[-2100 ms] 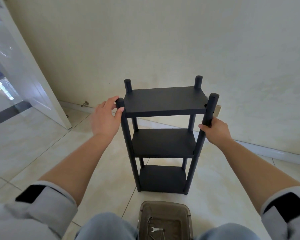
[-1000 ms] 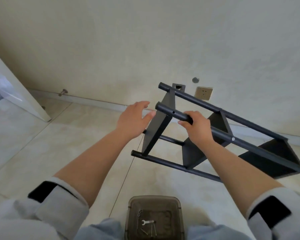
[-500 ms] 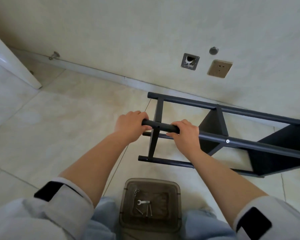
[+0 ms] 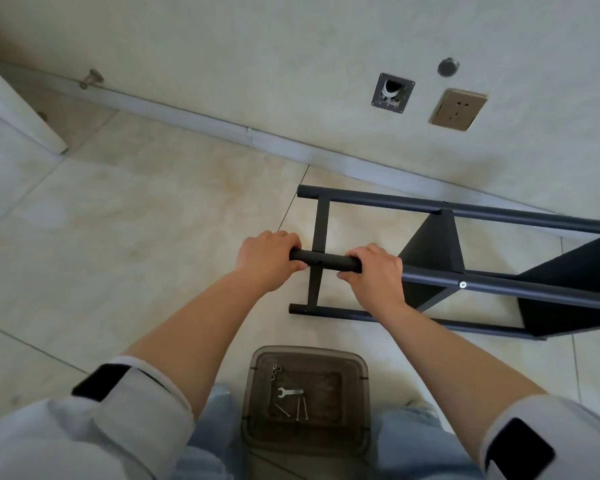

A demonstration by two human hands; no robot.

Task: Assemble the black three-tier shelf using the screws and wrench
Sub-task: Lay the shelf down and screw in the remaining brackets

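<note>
The black three-tier shelf (image 4: 433, 247) lies on its side on the tiled floor, its posts running to the right. My left hand (image 4: 265, 259) grips the left end of the near upper post (image 4: 326, 262). My right hand (image 4: 373, 271) grips the same post just to the right, past the thin edge of the end board. A silver screw head (image 4: 462, 284) shows on that post further right. A small wrench (image 4: 290, 392) and three long screws (image 4: 298, 409) lie in the brown translucent box (image 4: 357, 368) between my knees.
The wall and its baseboard (image 4: 222, 128) run close behind the shelf, with a socket (image 4: 458, 109), an open wall box (image 4: 392, 93) and a doorstop (image 4: 92, 79). A white door (image 4: 18, 114) stands at the far left. Several small nuts (image 4: 274, 371) lie in the box.
The shelf stood upright, was tipped over to the right and now lies on its side. Both hands have moved onto one post, and the view has tilted further down.
</note>
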